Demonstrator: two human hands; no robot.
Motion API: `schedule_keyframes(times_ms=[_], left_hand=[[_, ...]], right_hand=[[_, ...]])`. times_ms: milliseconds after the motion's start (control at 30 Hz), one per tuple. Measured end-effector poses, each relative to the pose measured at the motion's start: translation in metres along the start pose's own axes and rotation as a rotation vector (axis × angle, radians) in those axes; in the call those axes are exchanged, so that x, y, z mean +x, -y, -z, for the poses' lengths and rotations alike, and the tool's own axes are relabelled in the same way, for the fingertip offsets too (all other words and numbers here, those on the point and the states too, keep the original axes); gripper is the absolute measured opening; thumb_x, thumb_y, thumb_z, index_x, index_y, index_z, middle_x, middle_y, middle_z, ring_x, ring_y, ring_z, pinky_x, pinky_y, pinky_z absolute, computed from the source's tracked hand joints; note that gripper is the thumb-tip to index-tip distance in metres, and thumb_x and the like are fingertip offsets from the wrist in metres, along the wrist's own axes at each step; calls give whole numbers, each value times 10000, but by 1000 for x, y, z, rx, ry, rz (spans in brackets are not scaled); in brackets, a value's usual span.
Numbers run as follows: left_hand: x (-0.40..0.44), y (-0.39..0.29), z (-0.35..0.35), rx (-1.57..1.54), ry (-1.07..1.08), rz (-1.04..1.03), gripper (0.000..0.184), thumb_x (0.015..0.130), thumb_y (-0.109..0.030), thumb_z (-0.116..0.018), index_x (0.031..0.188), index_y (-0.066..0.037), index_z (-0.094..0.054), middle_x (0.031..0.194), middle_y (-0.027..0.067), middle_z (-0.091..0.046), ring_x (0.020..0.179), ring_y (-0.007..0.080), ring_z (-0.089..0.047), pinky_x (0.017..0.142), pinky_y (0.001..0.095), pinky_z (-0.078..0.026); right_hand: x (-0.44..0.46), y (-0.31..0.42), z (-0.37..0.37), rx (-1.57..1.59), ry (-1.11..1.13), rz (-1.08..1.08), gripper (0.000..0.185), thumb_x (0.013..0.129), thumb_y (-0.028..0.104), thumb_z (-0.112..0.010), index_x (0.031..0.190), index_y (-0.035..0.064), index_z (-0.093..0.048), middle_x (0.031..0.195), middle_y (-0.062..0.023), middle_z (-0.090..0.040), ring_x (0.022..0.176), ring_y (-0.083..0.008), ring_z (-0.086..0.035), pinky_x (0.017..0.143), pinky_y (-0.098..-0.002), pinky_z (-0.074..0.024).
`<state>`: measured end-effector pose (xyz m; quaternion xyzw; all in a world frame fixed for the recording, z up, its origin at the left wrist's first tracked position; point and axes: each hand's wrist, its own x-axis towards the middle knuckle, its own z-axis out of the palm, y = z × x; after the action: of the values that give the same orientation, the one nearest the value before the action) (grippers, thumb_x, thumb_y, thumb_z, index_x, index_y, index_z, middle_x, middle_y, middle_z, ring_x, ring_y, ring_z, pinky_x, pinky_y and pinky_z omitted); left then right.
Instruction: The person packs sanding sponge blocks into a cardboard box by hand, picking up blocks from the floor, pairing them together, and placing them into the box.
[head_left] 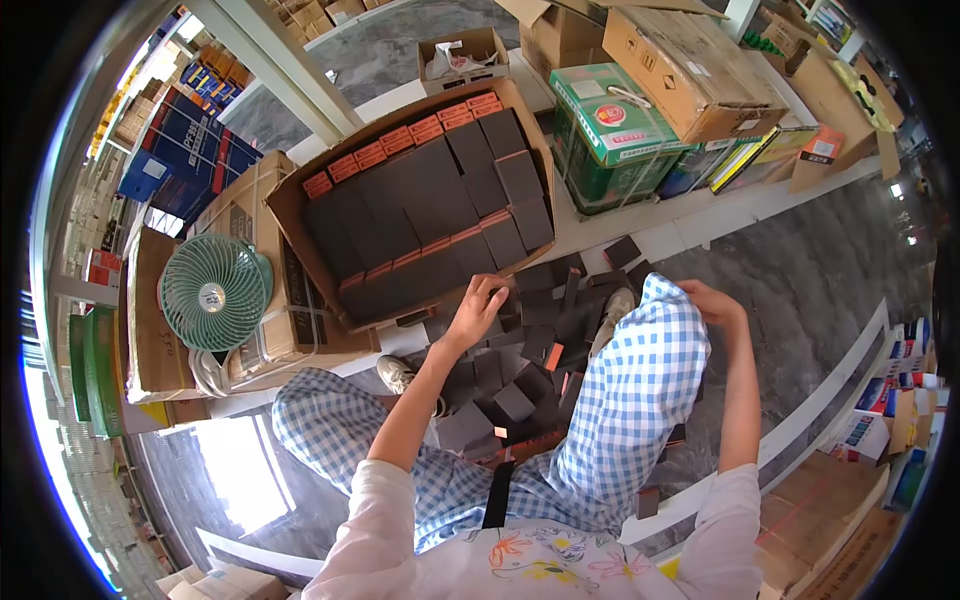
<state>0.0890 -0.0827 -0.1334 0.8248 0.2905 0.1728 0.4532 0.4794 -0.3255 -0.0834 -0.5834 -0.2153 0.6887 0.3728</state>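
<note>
My left hand is over the near right edge of a large cardboard carton, its fingers loosely bent and nothing visible in them. Rows of dark boxes fill this carton, some showing orange ends. My right hand lies against my raised right knee, covered in blue checked cloth; part of its fingers is hidden behind the knee. Between my legs, loose dark boxes form a jumbled heap on the floor, several tilted or overlapping.
A green fan stands left of the carton, against another cardboard box. Beyond, on the right, are a green box and a brown carton on a low ledge. More cartons stand at the lower right.
</note>
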Motion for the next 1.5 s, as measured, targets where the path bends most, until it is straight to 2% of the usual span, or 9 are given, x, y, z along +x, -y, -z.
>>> schedule_keyframes(times_ms=[133,233,467,533,800,1200,1300,1400,1500], left_hand=[[-8,2,-6,-7,11,20,280,989,-242,-496,1147,-19,-557,1173,148,-494,1071,293,-541,916,347,-459],[-10,2,-5,-23,35,34,289,982,-242,-509,1152,-14,-563,1173,146,-495,1083,298,-540,915,348,-466],[-24,19,1,-84,62,55,308,962,-262,-545,1153,-22,-563,1208,140,-470,1119,305,-535,905,361,-479],[-30,21,1,-46,47,44,305,959,-253,-551,1152,-18,-566,1207,141,-470,1121,305,-537,900,357,-488],[-35,19,-3,-113,66,105,245,954,-174,-558,1130,-8,-594,1216,127,-496,1120,261,-556,888,340,-509],[-49,60,-31,-85,122,147,239,900,-162,-586,1102,-35,-577,1116,146,-548,1074,352,-544,898,399,-461],[-50,75,-38,-76,94,161,252,882,-147,-597,1111,-42,-574,1125,161,-556,1062,361,-556,895,399,-465],[-50,89,-47,-56,102,223,294,863,-136,-611,1134,-36,-554,1139,183,-556,1065,369,-561,903,399,-471],[-41,112,-70,11,29,184,405,837,-134,-656,1200,-27,-511,1117,178,-548,1094,333,-557,894,413,-490]], right_hand=[[9,19,-25,-91,-78,34,437,934,162,-592,1335,15,-499,1261,-58,-579,1093,-112,-557,897,-242,-468],[11,25,-21,-190,-286,-249,428,915,154,-630,1303,15,-516,1212,-63,-596,1059,-107,-570,874,-242,-481],[33,7,-8,0,-22,246,284,886,177,-688,1103,1,-640,970,-8,-656,858,-82,-604,754,-232,-503],[46,2,-11,-377,-194,207,295,903,196,-668,1121,0,-628,973,8,-646,834,-65,-588,699,-218,-488],[51,-105,-24,-431,-418,-200,283,928,172,-622,1154,2,-605,1000,-15,-637,835,-79,-584,687,-227,-479],[16,-169,6,-316,-686,-259,278,931,150,-606,1165,2,-600,1036,-41,-639,861,-98,-597,722,-241,-493],[-1,-170,52,-178,-886,16,276,932,145,-601,1168,1,-599,1045,-47,-640,868,-103,-601,731,-244,-497],[-21,-106,75,13,-1028,620,276,933,139,-597,1171,1,-598,1054,-54,-640,875,-108,-604,740,-248,-501],[-41,31,-35,-30,-1033,678,237,940,98,-551,1155,7,-596,1088,-102,-634,990,-167,-619,886,-301,-502]])
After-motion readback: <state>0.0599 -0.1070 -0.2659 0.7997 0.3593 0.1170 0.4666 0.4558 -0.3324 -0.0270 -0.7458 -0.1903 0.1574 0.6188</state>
